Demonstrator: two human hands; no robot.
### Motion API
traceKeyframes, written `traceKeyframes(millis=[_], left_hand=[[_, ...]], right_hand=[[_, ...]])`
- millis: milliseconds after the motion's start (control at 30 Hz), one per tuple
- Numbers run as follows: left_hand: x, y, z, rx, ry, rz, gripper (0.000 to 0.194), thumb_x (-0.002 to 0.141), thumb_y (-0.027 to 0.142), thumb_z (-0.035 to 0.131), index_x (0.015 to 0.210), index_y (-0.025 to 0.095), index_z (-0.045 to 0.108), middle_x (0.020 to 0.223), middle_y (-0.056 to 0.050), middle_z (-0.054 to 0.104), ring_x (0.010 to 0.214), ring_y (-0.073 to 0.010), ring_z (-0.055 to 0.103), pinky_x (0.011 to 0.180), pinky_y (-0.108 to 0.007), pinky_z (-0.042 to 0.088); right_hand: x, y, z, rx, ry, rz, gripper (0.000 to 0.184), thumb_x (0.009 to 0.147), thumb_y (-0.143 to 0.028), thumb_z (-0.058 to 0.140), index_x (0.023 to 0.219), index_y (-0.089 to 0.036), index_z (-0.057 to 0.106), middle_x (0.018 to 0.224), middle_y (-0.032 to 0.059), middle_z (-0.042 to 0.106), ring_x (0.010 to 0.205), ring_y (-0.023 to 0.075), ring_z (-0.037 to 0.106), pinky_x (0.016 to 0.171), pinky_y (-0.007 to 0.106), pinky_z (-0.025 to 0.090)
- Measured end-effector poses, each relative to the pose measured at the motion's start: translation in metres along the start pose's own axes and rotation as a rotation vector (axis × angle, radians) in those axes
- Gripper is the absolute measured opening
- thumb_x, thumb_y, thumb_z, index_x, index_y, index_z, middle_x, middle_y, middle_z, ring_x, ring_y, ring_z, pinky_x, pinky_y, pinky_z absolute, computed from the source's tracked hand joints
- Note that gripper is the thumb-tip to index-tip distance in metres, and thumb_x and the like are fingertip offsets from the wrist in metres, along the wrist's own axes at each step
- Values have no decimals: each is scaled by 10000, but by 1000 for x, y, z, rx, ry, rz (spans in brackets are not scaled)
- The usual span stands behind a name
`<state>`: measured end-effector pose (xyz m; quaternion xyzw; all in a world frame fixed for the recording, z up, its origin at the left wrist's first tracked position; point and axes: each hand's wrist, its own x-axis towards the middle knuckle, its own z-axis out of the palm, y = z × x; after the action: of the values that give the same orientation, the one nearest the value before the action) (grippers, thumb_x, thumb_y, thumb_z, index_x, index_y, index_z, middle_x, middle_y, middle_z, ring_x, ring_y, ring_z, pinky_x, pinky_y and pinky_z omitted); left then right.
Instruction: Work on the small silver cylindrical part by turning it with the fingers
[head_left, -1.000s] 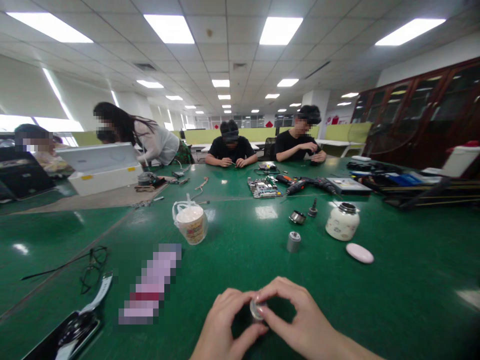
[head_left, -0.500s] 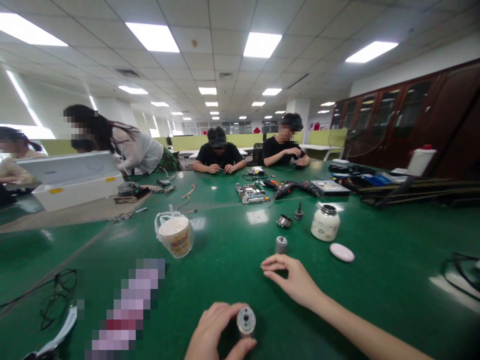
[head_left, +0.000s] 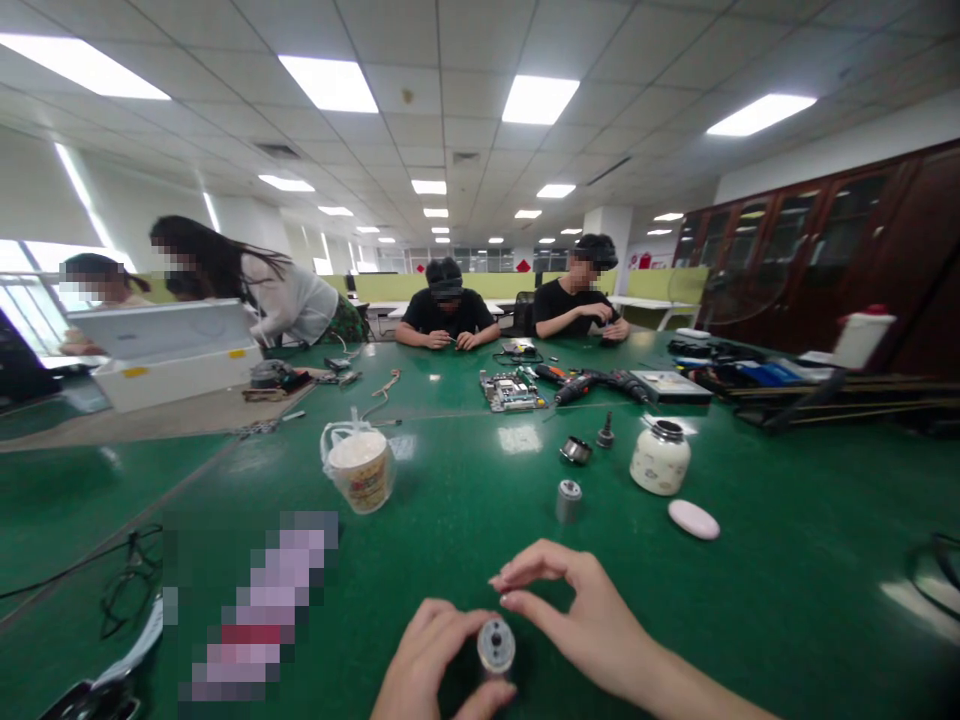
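Note:
My left hand (head_left: 431,665) is closed round a short metal cylinder (head_left: 496,646), thumb on the near side and fingers on the far side. Its round end faces up, with a dark hole in the middle and smaller holes beside it. My right hand (head_left: 574,610) hovers just above and to the right of it, thumb and fingertips drawn together. A tiny pale speck shows at those fingertips, too small to name. A similar metal cylinder (head_left: 568,501) stands upright farther off. Behind it are a metal ring (head_left: 575,450) and a small shafted gear part (head_left: 605,430).
A cream jar (head_left: 660,458) and its pink lid (head_left: 694,519) are at right. A bagged paper cup (head_left: 361,470) stands at left. Farther back lie a circuit board (head_left: 514,389) and power drills (head_left: 574,386). Several people sit or stand round the green table (head_left: 450,540).
My right hand has moved from near the standing cylinder toward me and left, to beside the held cylinder. My left hand keeps its hold. The view has shifted slightly.

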<state>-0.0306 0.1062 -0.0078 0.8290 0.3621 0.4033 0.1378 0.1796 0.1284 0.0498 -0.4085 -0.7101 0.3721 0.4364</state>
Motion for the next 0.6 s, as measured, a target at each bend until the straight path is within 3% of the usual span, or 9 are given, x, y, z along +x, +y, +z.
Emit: traceKeyframes(millis=[133, 433, 600], left_hand=[[2, 0, -4, 11, -34, 3, 419, 814, 327, 769, 1201, 241, 631, 908, -35, 730, 832, -208, 654, 747, -303, 575], [2, 2, -3, -3, -42, -19, 446, 791, 340, 788, 1198, 243, 634, 920, -38, 742, 823, -211, 654, 739, -311, 566], [4, 6, -3, -9, -63, -53, 380, 804, 350, 773, 1146, 238, 653, 912, -38, 744, 829, -214, 647, 752, -318, 556]], right_hand=[[-12, -14, 12, -57, -43, -14, 108, 782, -122, 749, 839, -213, 757, 871, 15, 766, 893, 205, 701, 847, 331, 520], [-12, -5, 13, -122, 24, -82, 91, 775, -125, 761, 757, -205, 722, 814, 7, 755, 866, 207, 679, 835, 347, 483], [-12, -8, 18, -103, -12, -25, 89, 761, -122, 760, 750, -200, 719, 789, 4, 745, 810, 195, 680, 772, 317, 483]])
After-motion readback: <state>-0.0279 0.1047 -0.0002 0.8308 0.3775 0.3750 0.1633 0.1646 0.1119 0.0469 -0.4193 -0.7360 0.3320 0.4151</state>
